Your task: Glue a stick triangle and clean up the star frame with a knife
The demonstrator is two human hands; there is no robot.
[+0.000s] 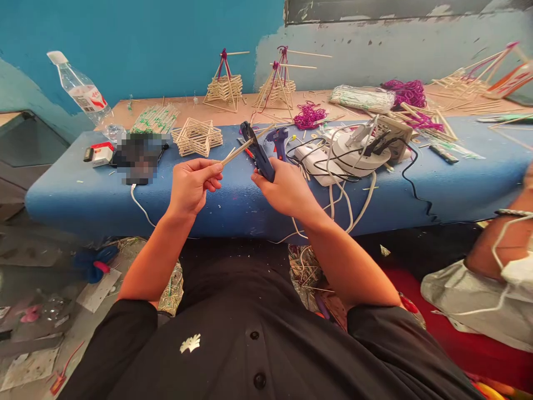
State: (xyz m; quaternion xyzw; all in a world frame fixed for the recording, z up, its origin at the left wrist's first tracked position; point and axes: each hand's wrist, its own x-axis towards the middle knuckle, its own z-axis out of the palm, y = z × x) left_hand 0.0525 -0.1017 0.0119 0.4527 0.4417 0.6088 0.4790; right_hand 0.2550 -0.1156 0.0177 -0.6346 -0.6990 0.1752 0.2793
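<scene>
Sticks (238, 152) pinched in left hand (193, 185), dark tool (260, 156) gripped in right hand (283, 188), narrow gap between; table edge (233, 222) below, cables (368, 194) crowding right.

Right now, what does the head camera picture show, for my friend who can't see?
A person's left hand holds thin wooden sticks near a dark hand tool in the right hand, above a blue table. Behind them stand stick models topped with purple string.

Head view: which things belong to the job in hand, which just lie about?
Likely the job's: held sticks, dark hand tool, blue glue gun, star-shaped stick frame, purple yarn.
Likely just lying about: plastic bottle, red-and-white box.
</scene>
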